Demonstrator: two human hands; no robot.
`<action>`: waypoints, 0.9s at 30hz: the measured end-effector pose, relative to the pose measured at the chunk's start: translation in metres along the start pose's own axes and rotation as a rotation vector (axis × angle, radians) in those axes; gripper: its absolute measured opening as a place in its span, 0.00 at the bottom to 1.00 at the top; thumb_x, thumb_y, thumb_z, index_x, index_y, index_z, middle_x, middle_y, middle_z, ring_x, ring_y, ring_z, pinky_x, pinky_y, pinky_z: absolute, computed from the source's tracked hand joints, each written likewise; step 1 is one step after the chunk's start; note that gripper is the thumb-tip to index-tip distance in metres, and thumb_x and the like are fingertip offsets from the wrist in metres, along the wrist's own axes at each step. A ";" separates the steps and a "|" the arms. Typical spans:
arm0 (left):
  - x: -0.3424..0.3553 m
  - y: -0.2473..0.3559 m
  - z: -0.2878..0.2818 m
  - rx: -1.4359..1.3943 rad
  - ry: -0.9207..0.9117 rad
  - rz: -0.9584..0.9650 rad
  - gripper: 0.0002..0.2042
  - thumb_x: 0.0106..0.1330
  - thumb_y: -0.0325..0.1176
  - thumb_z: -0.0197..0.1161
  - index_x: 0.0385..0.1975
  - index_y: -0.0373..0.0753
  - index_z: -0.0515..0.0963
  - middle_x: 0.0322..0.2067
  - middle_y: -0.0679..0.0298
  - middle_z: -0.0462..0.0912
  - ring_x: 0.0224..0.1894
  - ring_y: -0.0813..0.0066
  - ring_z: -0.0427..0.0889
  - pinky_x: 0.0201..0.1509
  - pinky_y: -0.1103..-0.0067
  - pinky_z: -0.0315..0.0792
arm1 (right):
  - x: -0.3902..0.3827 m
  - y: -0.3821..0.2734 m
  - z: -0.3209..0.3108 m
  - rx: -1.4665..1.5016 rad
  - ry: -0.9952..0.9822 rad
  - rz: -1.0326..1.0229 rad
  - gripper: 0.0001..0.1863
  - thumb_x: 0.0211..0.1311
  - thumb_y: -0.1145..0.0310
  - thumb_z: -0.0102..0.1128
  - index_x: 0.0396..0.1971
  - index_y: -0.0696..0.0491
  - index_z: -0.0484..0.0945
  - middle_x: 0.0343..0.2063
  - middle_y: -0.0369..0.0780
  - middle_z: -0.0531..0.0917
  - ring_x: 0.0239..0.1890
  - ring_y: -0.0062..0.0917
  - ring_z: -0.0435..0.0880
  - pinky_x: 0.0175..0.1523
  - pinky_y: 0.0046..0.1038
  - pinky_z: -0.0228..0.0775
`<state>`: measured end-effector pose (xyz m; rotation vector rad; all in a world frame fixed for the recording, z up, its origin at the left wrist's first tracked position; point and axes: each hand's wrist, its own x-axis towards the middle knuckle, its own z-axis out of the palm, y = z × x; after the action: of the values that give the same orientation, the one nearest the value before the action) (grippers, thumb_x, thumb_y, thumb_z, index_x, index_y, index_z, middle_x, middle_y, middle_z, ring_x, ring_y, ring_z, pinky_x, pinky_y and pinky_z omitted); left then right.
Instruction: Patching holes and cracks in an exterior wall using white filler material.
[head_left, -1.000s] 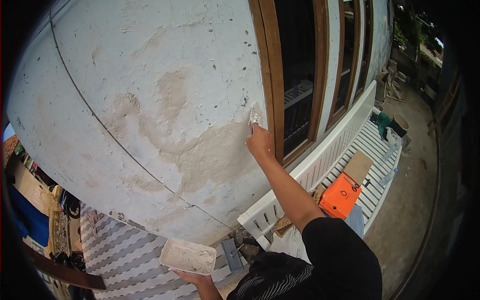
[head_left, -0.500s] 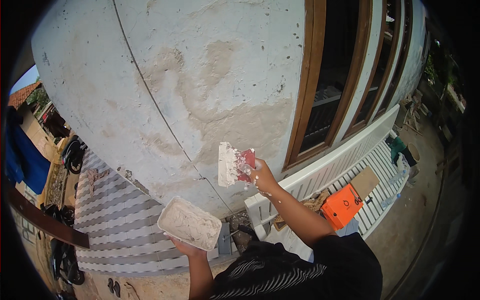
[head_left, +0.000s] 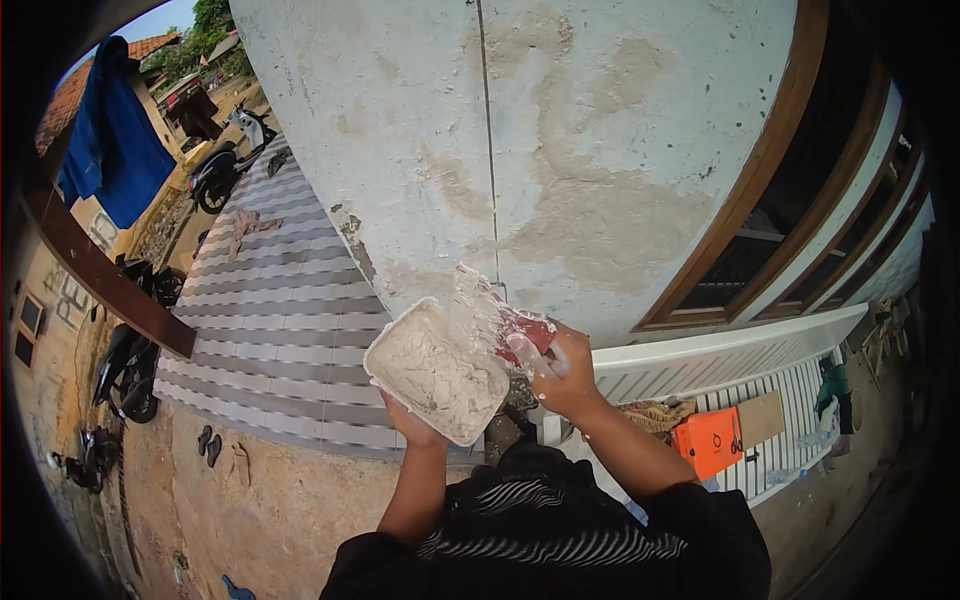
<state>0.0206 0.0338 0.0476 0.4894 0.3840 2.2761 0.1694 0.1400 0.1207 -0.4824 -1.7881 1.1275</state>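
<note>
My left hand (head_left: 415, 424) grips a white rectangular tub (head_left: 382, 380) from below and the side. Pale beige putty (head_left: 440, 365) fills much of it, its surface smeared and uneven. My right hand (head_left: 562, 372) is closed round the red handle of a putty knife (head_left: 528, 334), whose wide blade is coated in putty. The blade is tilted at the tub's upper right edge; whether it touches the rim cannot be told. Splashes of putty stick to my right fingers and wrist. In front stands a pale painted wall (head_left: 400, 130) with beige putty patches (head_left: 620, 225) and a dark vertical line.
A white slatted bench (head_left: 790, 390) runs along the wall at right, carrying an orange box (head_left: 706, 443) and a brown board (head_left: 761, 416). Brown-framed windows (head_left: 790, 170) stand above. Striped tiles (head_left: 290, 330) cover the left floor, with sandals (head_left: 210, 445) beyond their edge and a parked motorbike (head_left: 215, 178).
The putty knife has come away from in front of the wall, down beside the tub. The view has swung left, showing more of the tiled floor and the motorbikes.
</note>
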 end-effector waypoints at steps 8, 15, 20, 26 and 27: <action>-0.003 0.004 0.011 -0.030 0.037 0.043 0.34 0.70 0.61 0.34 0.68 0.44 0.54 0.66 0.57 0.59 0.66 0.53 0.63 0.67 0.58 0.62 | -0.022 0.002 0.013 -0.333 0.033 -0.220 0.08 0.53 0.77 0.62 0.34 0.62 0.78 0.24 0.47 0.79 0.23 0.41 0.80 0.29 0.32 0.71; -0.010 -0.009 0.006 -0.028 -0.059 0.125 0.36 0.69 0.64 0.34 0.70 0.46 0.51 0.69 0.59 0.54 0.68 0.52 0.58 0.69 0.55 0.58 | -0.034 0.012 0.008 -0.318 0.156 -0.226 0.09 0.54 0.77 0.59 0.36 0.62 0.77 0.23 0.47 0.80 0.22 0.39 0.81 0.29 0.32 0.72; -0.008 -0.009 0.009 -0.031 -0.065 0.138 0.37 0.68 0.66 0.35 0.70 0.47 0.50 0.69 0.59 0.54 0.68 0.51 0.58 0.68 0.54 0.58 | -0.039 0.004 -0.007 -0.345 0.176 -0.168 0.08 0.55 0.76 0.60 0.36 0.61 0.78 0.22 0.46 0.80 0.22 0.38 0.80 0.30 0.31 0.72; -0.009 -0.015 0.017 -0.060 -0.029 0.122 0.37 0.68 0.66 0.34 0.70 0.47 0.50 0.69 0.60 0.54 0.68 0.51 0.58 0.68 0.54 0.59 | -0.043 0.020 0.000 -0.201 0.206 -0.062 0.06 0.59 0.75 0.59 0.36 0.59 0.79 0.21 0.43 0.81 0.22 0.28 0.79 0.30 0.27 0.71; -0.009 -0.014 0.018 -0.060 -0.027 0.091 0.37 0.68 0.66 0.34 0.70 0.47 0.50 0.69 0.60 0.55 0.68 0.52 0.59 0.68 0.54 0.59 | -0.043 0.021 0.001 -0.186 0.220 -0.086 0.06 0.61 0.74 0.59 0.36 0.59 0.79 0.22 0.42 0.81 0.22 0.25 0.79 0.30 0.26 0.70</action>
<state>0.0436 0.0391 0.0558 0.5154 0.2843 2.3589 0.1860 0.1190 0.0808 -0.6099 -1.7099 0.8198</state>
